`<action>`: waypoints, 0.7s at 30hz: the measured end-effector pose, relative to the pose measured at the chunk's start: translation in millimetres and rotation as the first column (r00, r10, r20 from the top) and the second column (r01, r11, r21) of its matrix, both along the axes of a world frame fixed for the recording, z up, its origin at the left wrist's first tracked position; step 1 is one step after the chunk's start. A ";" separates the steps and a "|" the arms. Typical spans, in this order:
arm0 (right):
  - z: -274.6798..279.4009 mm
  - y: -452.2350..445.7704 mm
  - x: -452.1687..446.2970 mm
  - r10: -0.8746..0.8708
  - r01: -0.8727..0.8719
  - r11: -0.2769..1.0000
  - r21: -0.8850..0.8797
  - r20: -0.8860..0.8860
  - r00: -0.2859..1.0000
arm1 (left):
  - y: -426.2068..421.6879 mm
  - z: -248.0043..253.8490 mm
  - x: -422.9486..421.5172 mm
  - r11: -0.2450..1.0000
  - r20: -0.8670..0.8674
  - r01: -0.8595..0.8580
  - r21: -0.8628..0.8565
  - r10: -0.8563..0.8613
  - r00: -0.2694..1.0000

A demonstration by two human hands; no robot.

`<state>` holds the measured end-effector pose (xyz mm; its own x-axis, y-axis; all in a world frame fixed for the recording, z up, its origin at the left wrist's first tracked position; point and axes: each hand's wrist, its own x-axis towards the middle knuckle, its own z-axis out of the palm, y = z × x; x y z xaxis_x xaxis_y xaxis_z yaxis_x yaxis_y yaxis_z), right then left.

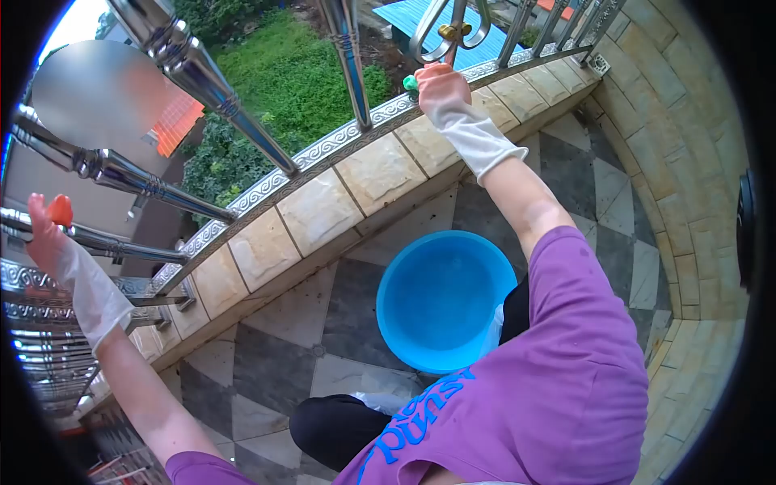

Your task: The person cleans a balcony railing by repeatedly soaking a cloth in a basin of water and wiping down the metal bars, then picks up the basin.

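My left hand (50,234), in a whitish glove with pinkish fingers, is at a chrome railing bar (133,247) on the far left and seems closed round it. An orange-red bit (59,210) shows beside its fingers; I cannot tell whether it belongs to the glove. My right hand (443,90), gloved the same way, is closed at the base of the railing, just below a curled metal ornament (453,32) with a gold centre. A small green thing (411,83) pokes out at its left side, its kind unclear. Both arms are stretched wide apart.
A blue plastic basin (444,299) stands on the grey-and-white checkered floor (279,364) by my legs. The low stone-tiled ledge (315,208) carries the railing. A tiled wall (687,162) curves up on the right. Greenery (283,77) and a blue roof (485,36) lie beyond.
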<state>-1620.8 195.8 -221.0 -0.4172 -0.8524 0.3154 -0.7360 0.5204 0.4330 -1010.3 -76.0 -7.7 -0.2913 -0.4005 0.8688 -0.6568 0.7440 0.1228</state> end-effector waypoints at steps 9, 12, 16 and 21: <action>-35.4 60.7 -44.2 0.200 0.200 0.702 -0.684 0.458 0.866 | 30.7 9.8 -34.9 0.916 -0.248 -0.233 0.327 0.321 0.914; -73.3 33.0 -46.1 0.378 0.203 0.300 -0.932 0.311 0.872 | 13.7 4.7 -22.7 0.970 -0.226 -0.170 0.173 0.207 0.952; -81.6 -4.0 34.9 0.464 0.136 0.323 -0.937 0.281 0.840 | 39.1 8.2 -41.0 0.959 -0.212 -0.183 0.216 0.229 0.950; -54.1 -6.5 120.6 0.684 0.259 0.414 -0.873 0.486 0.544 | -2.6 -2.9 -2.1 0.998 -0.062 -0.032 0.047 0.035 0.997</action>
